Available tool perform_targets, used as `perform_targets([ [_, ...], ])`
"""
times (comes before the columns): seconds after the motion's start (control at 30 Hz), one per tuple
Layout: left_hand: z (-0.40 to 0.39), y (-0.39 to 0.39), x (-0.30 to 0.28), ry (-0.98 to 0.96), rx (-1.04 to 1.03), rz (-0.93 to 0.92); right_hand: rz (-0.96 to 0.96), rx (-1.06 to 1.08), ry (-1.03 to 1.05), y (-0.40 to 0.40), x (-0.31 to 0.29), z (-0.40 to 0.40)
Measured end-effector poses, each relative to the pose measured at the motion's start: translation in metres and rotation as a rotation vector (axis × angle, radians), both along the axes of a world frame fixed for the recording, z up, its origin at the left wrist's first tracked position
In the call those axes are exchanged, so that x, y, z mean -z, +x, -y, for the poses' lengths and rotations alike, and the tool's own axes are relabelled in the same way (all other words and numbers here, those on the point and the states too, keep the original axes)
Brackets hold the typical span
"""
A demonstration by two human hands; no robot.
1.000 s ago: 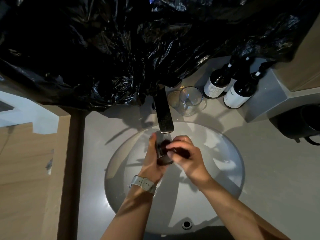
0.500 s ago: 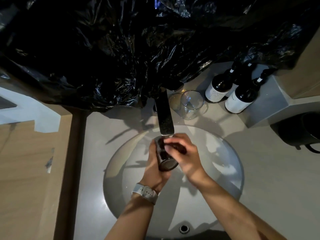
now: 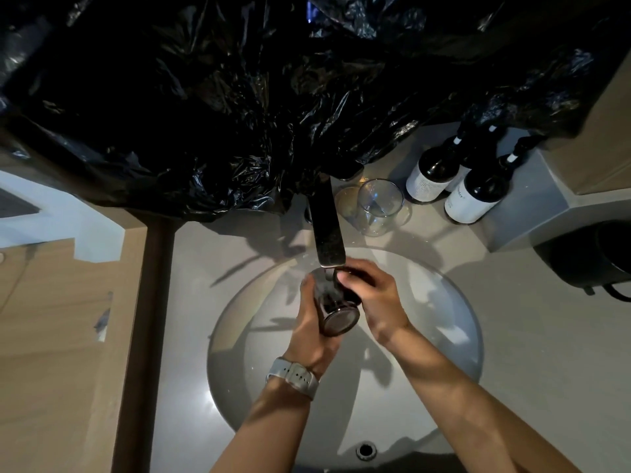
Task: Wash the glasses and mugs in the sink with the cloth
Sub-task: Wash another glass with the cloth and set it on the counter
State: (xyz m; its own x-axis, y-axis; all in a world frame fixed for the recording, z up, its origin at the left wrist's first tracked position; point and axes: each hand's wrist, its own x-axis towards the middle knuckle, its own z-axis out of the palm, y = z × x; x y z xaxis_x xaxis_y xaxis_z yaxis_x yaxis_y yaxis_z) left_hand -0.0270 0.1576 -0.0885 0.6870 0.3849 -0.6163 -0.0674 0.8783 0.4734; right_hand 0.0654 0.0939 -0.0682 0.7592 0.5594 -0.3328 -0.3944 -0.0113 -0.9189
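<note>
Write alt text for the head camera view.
Over a round grey sink, the left hand holds a glass tilted under the faucet while the right hand works a dark cloth at its mouth. A clear glass and dark bottles stand behind.

Bare forearms, a pale grey watch strap (image 3: 293,377) on the left wrist

Head view; looks steeply down on sink (image 3: 444,336).

Dim grey countertop (image 3: 546,353), crumpled black plastic sheet (image 3: 273,97), perhaps wooden side panel (image 3: 51,370)
</note>
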Motion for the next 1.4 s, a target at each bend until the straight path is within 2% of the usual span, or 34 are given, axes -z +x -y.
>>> perform_targets([
  [0.1, -0.003, -0.007, 0.007, -0.027, -0.008, -0.049, -0.004, -0.049, -0.016, -0.019, 0.002, 0.022],
  [0.17, -0.004, -0.011, 0.008, 0.044, 0.022, -0.078, 0.026, -0.114, 0.018, -0.025, 0.0, 0.029],
  [0.23, -0.004, -0.01, 0.002, 0.216, 0.053, -0.138, -0.079, -0.068, 0.055, -0.022, -0.001, 0.03],
  [0.3, -0.008, -0.008, -0.004, 0.38, 0.065, -0.189, -0.269, 0.063, 0.128, -0.016, 0.005, 0.033],
  [0.4, -0.012, -0.007, -0.014, 0.67, 0.168, -0.144, -0.462, 0.15, 0.201, -0.012, 0.017, 0.042],
  [0.5, -0.012, -0.008, -0.017, 0.899, 0.255, -0.093, -0.45, 0.098, 0.174, -0.012, 0.017, 0.049],
  [0.63, -0.01, -0.013, -0.008, 1.059, 0.282, -0.124, -0.39, 0.109, 0.179, -0.009, 0.011, 0.059],
  [0.9, -0.024, -0.014, 0.003, 1.14, 0.299, -0.29, -0.369, 0.196, 0.177, 0.001, 0.003, 0.072],
  [1.07, -0.029, -0.014, 0.006, 1.162, 0.336, -0.323, -0.378, 0.209, 0.145, 0.0, 0.005, 0.073],
  [1.33, -0.039, -0.009, 0.001, 1.396, 0.363, -0.368, -0.378, 0.222, 0.122, 0.0, 0.006, 0.074],
  [1.4, -0.041, -0.005, 0.002, 1.386, 0.38, -0.409, -0.383, 0.22, 0.125, 0.0, 0.007, 0.076],
])
